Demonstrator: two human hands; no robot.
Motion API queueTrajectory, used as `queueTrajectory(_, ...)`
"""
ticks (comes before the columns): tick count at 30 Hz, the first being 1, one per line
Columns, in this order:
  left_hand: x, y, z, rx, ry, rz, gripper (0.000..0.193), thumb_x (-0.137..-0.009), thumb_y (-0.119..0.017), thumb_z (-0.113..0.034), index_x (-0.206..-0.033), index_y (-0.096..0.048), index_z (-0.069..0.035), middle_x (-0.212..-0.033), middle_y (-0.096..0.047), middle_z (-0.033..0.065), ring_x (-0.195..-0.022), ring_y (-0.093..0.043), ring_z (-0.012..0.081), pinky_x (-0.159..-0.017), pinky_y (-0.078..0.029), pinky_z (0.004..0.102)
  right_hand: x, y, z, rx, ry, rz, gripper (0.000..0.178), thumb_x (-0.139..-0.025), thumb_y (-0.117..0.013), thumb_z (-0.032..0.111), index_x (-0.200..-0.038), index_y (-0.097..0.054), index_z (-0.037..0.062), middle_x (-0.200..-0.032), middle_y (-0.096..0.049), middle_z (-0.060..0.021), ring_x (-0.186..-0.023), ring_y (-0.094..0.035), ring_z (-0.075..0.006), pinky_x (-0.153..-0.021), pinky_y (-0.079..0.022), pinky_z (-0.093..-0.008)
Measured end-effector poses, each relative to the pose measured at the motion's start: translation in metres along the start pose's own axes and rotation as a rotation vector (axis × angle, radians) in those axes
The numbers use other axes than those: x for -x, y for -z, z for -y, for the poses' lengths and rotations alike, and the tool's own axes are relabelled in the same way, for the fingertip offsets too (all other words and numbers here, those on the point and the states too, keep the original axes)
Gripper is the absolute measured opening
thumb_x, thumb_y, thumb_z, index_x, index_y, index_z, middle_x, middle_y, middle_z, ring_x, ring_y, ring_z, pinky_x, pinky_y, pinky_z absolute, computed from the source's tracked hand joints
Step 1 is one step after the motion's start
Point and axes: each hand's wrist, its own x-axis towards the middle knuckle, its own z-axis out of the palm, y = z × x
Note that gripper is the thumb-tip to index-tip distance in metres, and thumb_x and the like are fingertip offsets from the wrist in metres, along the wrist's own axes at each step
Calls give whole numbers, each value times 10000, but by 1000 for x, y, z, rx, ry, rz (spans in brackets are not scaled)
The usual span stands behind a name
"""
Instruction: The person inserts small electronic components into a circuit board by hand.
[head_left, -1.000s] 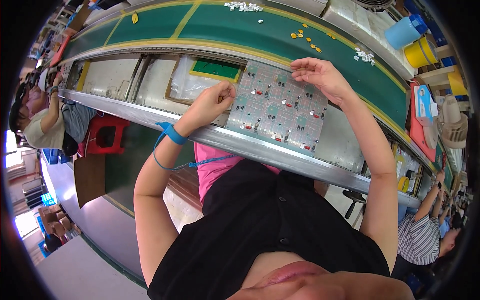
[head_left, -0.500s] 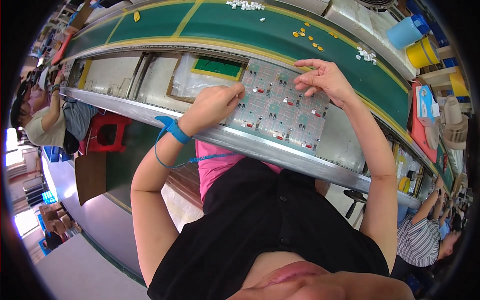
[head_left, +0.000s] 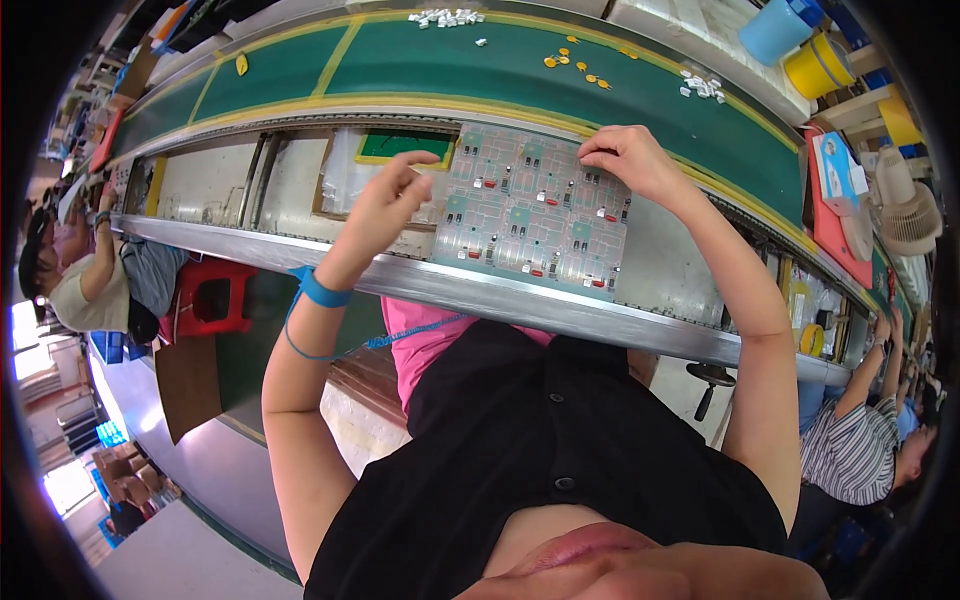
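A panel of circuit boards (head_left: 530,205) with small black, red and white parts lies across the rails of the work line in front of me. My left hand (head_left: 385,210), a blue wrist strap (head_left: 325,290) around its wrist, is raised just left of the panel. Its fingers are bent but apart, with nothing visible between them. Over the panel's far right part is my right hand (head_left: 635,162). Its fingers are drawn together in a pinch above the board, and whatever they may hold is hidden.
Beyond the rails, a green bench top (head_left: 420,70) carries white connectors (head_left: 445,18), yellow disc parts (head_left: 580,66) and more white connectors (head_left: 702,86). A green board with a yellow edge (head_left: 400,148) lies behind my left hand. At right stand a blue-and-white box (head_left: 838,175) and co-workers (head_left: 850,450).
My left hand has lifted off the panel's left edge and moved left, its fingers spreading. The right hand's fingers have come together. The view has shifted slightly.
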Motion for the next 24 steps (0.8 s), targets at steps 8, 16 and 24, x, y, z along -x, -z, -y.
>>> queueTrajectory(8, -2, 2, -29, 752, 188, 14, 396, -861, -562, -30, -1228, -422, 19, -1109, -573, 165, -980, -597, 196, -766, -524, 258, 1, -5, -17, 129, 218, 36, 119, -782, -610, 134, -848, -677, 61, -825, -636, -60, -840, -587, -238, -737, -467, -346)
queueTrajectory(16, -7, -4, -38, 683, 338, 88, 345, -855, -593, -65, -1171, -494, 31, -1012, -638, 153, -887, -649, 187, -724, -551, 246, -1, -8, -26, 49, 275, 20, 79, -756, -639, 64, -825, -676, 50, -815, -635, -37, -823, -564, -202, -726, -462, -312)
queueTrajectory(24, -9, -13, -35, 602, 269, 128, 207, -882, -578, -139, -1031, -627, -3, -811, -654, 60, -684, -604, 101, -638, -497, 220, -8, 3, -31, 32, 384, 117, 79, -740, -638, 42, -805, -675, 69, -832, -654, -9, -792, -552, -186, -705, -461, -296)
